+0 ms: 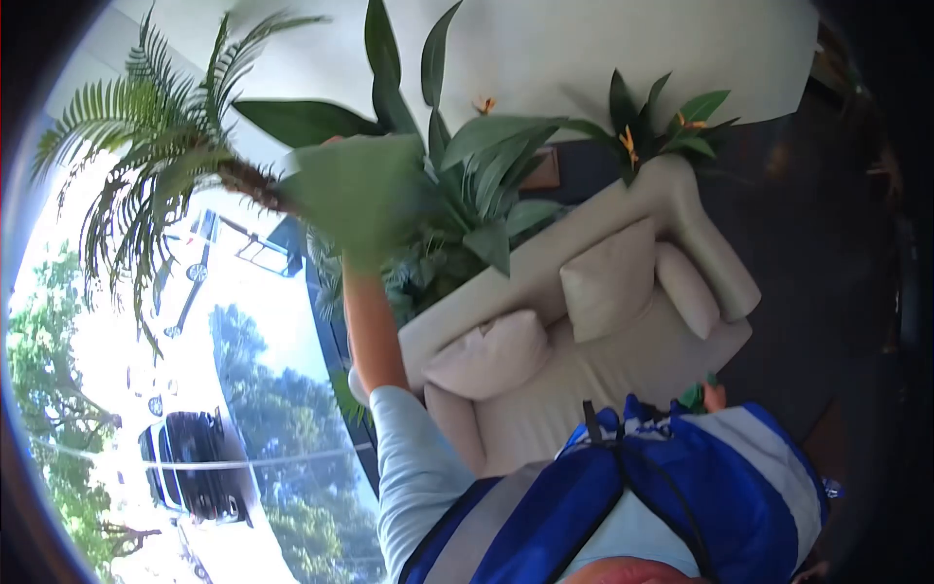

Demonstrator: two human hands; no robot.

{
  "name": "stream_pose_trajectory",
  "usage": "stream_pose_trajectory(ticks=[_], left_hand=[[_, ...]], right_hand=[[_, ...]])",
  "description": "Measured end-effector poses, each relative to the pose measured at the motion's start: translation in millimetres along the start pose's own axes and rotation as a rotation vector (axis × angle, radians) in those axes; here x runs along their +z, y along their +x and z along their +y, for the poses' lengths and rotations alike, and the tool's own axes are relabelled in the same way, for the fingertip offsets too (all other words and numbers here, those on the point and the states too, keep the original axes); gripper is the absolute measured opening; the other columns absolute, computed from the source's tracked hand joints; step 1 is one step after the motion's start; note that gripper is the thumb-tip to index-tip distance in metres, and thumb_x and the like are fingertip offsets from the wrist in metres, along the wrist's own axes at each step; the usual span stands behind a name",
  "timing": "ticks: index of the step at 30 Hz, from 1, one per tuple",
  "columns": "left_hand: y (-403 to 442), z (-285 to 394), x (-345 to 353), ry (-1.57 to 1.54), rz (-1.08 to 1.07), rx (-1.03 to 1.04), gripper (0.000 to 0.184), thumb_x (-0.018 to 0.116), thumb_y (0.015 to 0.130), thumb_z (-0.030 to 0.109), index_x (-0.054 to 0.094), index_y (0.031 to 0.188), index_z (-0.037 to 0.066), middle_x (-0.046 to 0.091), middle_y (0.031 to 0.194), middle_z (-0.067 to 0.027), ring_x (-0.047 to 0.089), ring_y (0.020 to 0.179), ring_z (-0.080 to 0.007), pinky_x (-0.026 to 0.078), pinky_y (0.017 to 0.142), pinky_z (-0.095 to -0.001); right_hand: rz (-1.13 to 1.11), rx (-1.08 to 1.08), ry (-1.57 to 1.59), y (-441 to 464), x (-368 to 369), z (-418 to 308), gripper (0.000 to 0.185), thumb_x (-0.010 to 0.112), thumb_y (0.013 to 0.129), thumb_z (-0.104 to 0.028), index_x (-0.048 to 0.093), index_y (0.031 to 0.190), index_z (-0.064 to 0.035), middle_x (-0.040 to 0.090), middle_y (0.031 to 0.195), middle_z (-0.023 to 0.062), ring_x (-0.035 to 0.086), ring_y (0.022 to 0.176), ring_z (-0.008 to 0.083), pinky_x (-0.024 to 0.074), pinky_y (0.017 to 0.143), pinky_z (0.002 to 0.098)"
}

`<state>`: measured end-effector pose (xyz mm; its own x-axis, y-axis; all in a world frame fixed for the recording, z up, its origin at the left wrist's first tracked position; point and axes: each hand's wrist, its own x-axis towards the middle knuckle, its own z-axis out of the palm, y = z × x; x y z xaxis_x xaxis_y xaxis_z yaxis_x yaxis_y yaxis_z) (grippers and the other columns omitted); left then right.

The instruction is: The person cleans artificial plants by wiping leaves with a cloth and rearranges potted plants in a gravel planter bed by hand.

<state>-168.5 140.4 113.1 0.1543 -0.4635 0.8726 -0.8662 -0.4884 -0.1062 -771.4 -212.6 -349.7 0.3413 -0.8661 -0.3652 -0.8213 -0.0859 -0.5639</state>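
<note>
On the left, my bare forearm reaches up from a light blue sleeve to my left hand (pixel 336 144). A green cloth (pixel 360 190), smeared by motion, is in that hand and covers most of it. The cloth is in front of broad dark green plant leaves (pixel 384 73) and near a palm trunk (pixel 255 183). My right hand (pixel 715 394) shows only in part beyond the blue vest (pixel 739 477), low on the right. Its fingers are closed around something green (pixel 692 397), too small and hidden to make out.
A beige sofa (pixel 584 384) with several cushions (pixel 608 282) stands ahead of me. Behind it are leafy plants with orange flowers (pixel 628 146) against a pale wall (pixel 603 49). Large window glass (pixel 292 389) is on the left, with a dark car (pixel 195 467) outside.
</note>
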Motion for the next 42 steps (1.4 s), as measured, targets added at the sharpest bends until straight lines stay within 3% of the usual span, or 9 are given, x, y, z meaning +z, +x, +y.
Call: stream_pose_trajectory(ticks=[2, 7, 10, 17, 20, 26, 35, 37, 42], left_hand=[[6, 72, -10, -1.209, 0.272, -0.92, 0.011, 0.053, 0.092, -0.001, 0.049, 0.101, 0.002, 0.06, 0.094, -0.0104, 0.064, 0.09, -0.02, 0.057, 0.08, -0.0352], [-43, 143, -33, -0.872, 0.288, -0.614, 0.016, 0.065, 0.088, 0.003, 0.051, 0.094, 0.0, 0.067, 0.107, -0.0172, 0.066, 0.093, -0.0226, 0.056, 0.083, -0.0351], [-75, 197, -52, -0.542, 0.366, -0.402, 0.025, 0.073, 0.079, 0.002, 0.053, 0.095, 0.001, 0.066, 0.111, -0.0171, 0.065, 0.098, -0.026, 0.055, 0.085, -0.0343], [-148, 292, -77, -0.592, 0.406, -0.446, 0.026, 0.069, 0.077, -0.005, 0.055, 0.098, -0.003, 0.06, 0.125, -0.0191, 0.062, 0.115, -0.0293, 0.057, 0.092, -0.0364], [-183, 316, -92, -0.703, 0.255, -0.564, 0.026, 0.06, 0.08, -0.011, 0.056, 0.105, -0.004, 0.055, 0.134, -0.0194, 0.061, 0.119, -0.0293, 0.057, 0.093, -0.0371], [-233, 342, -164, -1.131, -0.317, -1.104, 0.029, 0.057, 0.093, -0.006, 0.06, 0.122, -0.003, 0.058, 0.133, -0.0159, 0.066, 0.111, -0.0257, 0.057, 0.092, -0.0344], [-231, 342, -133, -1.511, -0.458, -0.939, 0.042, 0.056, 0.1, 0.024, 0.057, 0.133, -0.003, 0.064, 0.128, -0.0147, 0.063, 0.116, -0.025, 0.046, 0.102, -0.039], [-241, 341, -121, -2.203, -0.615, -1.347, 0.051, 0.049, 0.102, 0.03, 0.048, 0.142, -0.003, 0.061, 0.135, -0.0165, 0.059, 0.123, -0.0294, 0.043, 0.109, -0.0419], [-218, 369, -100, -2.13, -0.577, -1.677, 0.056, 0.042, 0.105, 0.026, 0.033, 0.151, -0.004, 0.044, 0.151, -0.0202, 0.045, 0.139, -0.0356, 0.033, 0.118, -0.05]], right_hand=[[0.012, 0.057, -0.009, -34, -9, 44, 0.061, 0.067, 0.086, -0.056, 0.071, 0.115, -0.002, 0.074, 0.102, 0.0179, 0.07, 0.09, 0.0368, 0.0533, 0.076, 0.0435], [-0.436, -0.147, 0.446, -89, -77, -188, 0.042, 0.079, 0.082, -0.043, 0.066, 0.083, -0.0035, 0.063, 0.076, 0.001, 0.062, 0.07, 0.0116, 0.0488, 0.065, 0.0332], [-0.706, -0.536, 0.666, -144, -78, -287, 0.06, 0.074, 0.088, -0.05, 0.063, 0.124, -0.0032, 0.063, 0.08, 0.0003, 0.061, 0.073, 0.01, 0.0498, 0.068, 0.027], [-1.759, -0.053, 1.372, -186, -21, -340, 0.056, 0.064, 0.097, -0.048, 0.06, 0.13, -0.004, 0.071, 0.097, 0.0045, 0.066, 0.079, 0.0093, 0.0539, 0.065, 0.0258], [-1.001, -0.266, 1.32, -240, -69, -354, 0.043, 0.069, 0.096, -0.037, 0.065, 0.121, -0.0033, 0.07, 0.101, 0.0056, 0.068, 0.086, 0.0112, 0.0551, 0.072, 0.0267], [-0.426, -0.654, 0.752, -226, -99, -301, 0.041, 0.073, 0.093, -0.029, 0.063, 0.123, -0.0018, 0.068, 0.116, 0.0082, 0.064, 0.108, 0.017, 0.0503, 0.094, 0.0322], [-0.804, -0.609, 0.725, -243, -105, -244, 0.063, 0.074, 0.091, -0.035, 0.052, 0.14, -0.0006, 0.06, 0.134, 0.0134, 0.055, 0.126, 0.0225, 0.0436, 0.106, 0.0341], [-0.786, -0.599, 0.746, -243, -97, -249, 0.065, 0.074, 0.091, -0.037, 0.052, 0.14, -0.0001, 0.06, 0.133, 0.0135, 0.057, 0.124, 0.0222, 0.0448, 0.104, 0.0339], [-0.518, -0.365, 0.935, -226, -94, -241, 0.059, 0.071, 0.093, -0.042, 0.057, 0.133, -0.001, 0.065, 0.122, 0.0112, 0.063, 0.113, 0.0191, 0.0503, 0.096, 0.0321]])
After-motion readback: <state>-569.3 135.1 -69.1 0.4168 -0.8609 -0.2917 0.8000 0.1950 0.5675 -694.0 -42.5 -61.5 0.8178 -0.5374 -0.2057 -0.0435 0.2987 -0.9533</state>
